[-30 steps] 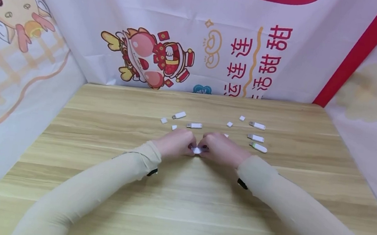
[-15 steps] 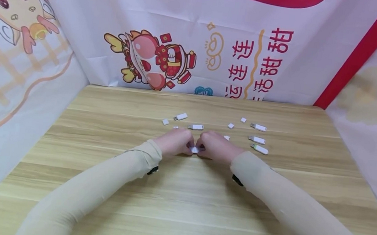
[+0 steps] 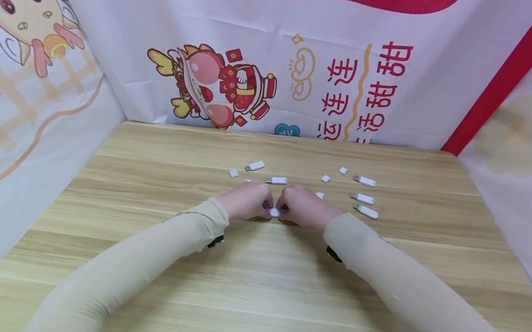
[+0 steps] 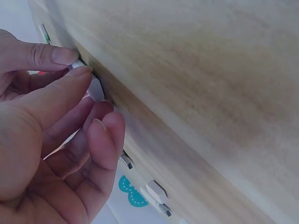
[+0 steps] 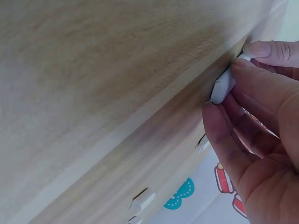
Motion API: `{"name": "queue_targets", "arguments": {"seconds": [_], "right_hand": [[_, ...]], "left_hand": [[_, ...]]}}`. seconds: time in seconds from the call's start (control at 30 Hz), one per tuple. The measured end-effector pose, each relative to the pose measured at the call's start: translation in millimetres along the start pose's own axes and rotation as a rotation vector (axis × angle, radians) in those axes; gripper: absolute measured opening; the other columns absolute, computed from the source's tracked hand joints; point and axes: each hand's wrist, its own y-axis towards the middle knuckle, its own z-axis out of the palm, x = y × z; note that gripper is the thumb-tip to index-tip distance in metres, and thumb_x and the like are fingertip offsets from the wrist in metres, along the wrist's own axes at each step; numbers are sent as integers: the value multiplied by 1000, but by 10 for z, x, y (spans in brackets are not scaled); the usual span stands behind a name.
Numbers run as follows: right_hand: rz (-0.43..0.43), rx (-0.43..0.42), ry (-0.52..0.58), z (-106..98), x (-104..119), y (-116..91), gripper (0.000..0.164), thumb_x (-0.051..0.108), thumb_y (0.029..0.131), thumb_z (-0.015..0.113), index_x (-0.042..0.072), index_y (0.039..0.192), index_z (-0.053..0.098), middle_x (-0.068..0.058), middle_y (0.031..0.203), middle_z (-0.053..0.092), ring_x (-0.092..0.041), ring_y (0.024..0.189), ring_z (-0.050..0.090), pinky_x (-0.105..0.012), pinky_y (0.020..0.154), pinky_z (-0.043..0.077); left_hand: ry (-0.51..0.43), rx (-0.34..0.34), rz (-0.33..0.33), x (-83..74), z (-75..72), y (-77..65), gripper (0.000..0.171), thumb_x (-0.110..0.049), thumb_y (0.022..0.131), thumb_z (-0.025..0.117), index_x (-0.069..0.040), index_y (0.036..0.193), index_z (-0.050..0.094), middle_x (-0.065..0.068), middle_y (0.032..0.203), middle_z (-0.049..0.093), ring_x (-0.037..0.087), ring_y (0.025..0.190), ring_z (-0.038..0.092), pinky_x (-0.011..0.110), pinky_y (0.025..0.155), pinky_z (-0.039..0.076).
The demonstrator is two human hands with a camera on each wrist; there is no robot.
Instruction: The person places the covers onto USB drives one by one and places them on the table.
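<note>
We see the left hand [image 3: 252, 198] and the right hand [image 3: 307, 206] meeting at mid-table, each with thumb and fingertips pinching one end of a white stick [image 3: 274, 211]. It is held low over the wood; whether it touches, we cannot tell.

Beyond the hands, uncapped drives lie left [image 3: 256, 165] and right [image 3: 364, 181], with loose caps [image 3: 233, 173] near them. At far right, the nearest drive [image 3: 366, 212] has green trim.

We judge the step in hand to be working a cap on or off; which, we cannot say. The next move likely calls for two firm pinches and force straight along its length.
</note>
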Motion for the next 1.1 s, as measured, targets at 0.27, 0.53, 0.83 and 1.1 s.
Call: {"name": "queue_targets", "arguments": {"seconds": [0.27, 0.53, 0.83, 1.1], "right_hand": [[36, 57, -21, -61, 15, 37, 15, 15, 82, 70, 12, 96, 72, 3, 85, 64, -5, 75, 56, -21, 72, 47], [94, 59, -15, -344, -2, 111, 25, 19, 83, 69, 9, 106, 68, -5, 101, 65, -14, 89, 59, -30, 80, 48], [101, 45, -74, -620, -110, 253, 21, 16, 84, 67, 10, 105, 69, -2, 96, 64, -15, 87, 58, -32, 82, 48], [130, 75, -59, -575, -227, 444, 22, 14, 83, 69, 9, 104, 69, -2, 93, 65, -15, 84, 57, -33, 80, 48]], "left_hand": [[-29, 12, -11, 89, -27, 0, 14, -22, 76, 76, -12, 86, 73, -10, 71, 63, 5, 63, 57, 20, 60, 47], [-72, -52, -114, 267, -310, -49, 24, -20, 78, 73, -8, 99, 71, -2, 83, 65, 12, 75, 57, 28, 70, 47], [-69, -33, -203, 531, -536, -55, 27, -22, 77, 75, -10, 102, 70, -2, 82, 62, 16, 77, 55, 31, 74, 45], [-74, -45, -224, 714, -405, 47, 29, -24, 76, 75, -10, 101, 70, -2, 82, 61, 16, 78, 54, 31, 74, 43]]}}
